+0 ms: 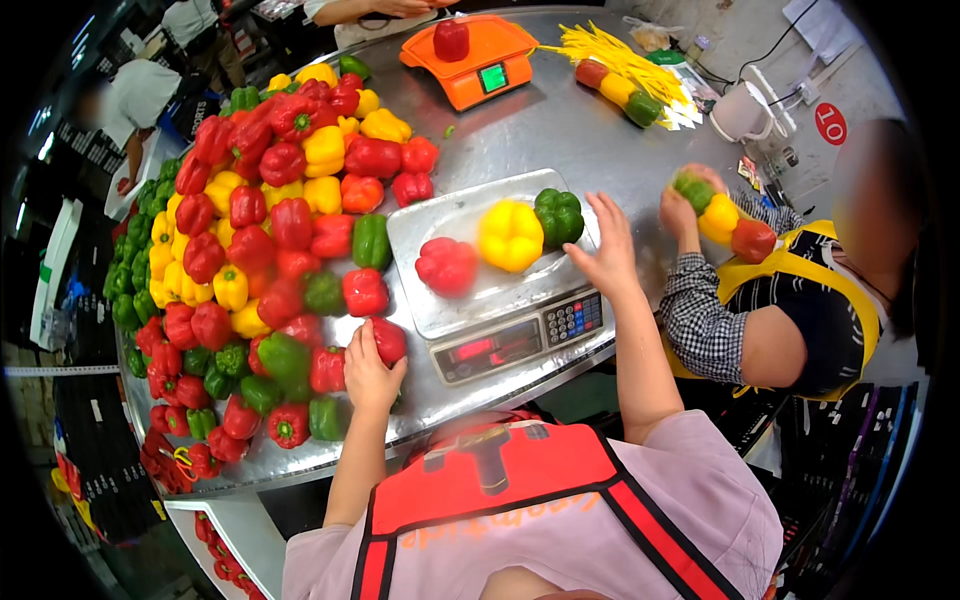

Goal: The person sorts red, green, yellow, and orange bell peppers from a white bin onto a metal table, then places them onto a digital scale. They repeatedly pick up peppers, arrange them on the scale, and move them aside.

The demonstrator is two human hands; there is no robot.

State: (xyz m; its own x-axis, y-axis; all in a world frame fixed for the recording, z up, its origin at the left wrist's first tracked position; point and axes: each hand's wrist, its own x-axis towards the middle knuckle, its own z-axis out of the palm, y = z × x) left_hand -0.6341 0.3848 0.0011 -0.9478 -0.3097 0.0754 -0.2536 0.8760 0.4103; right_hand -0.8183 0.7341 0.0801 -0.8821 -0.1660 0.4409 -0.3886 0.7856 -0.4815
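Note:
My left hand [373, 375] curls around a red bell pepper [389, 340] at the right edge of the big pepper pile, just left of a digital scale. On the scale's metal tray [420, 315] lie a red bell pepper [445, 267], a yellow one [511, 235] and a green one [559, 217], roughly in a row. My right hand [611, 251] is at the tray's right side, fingers spread, close beside the green pepper and holding nothing. The keypad [574, 318] and lit display [487, 349] face me.
Red, yellow and green peppers [247, 247] cover the table's left part. An orange scale [465, 67] bears a red pepper. Behind lie yellow strips [622, 56] and a three-pepper pack [619, 91]. At right, a co-worker's hands [681, 214] hold another such trio. A white crate [225, 532] stands below.

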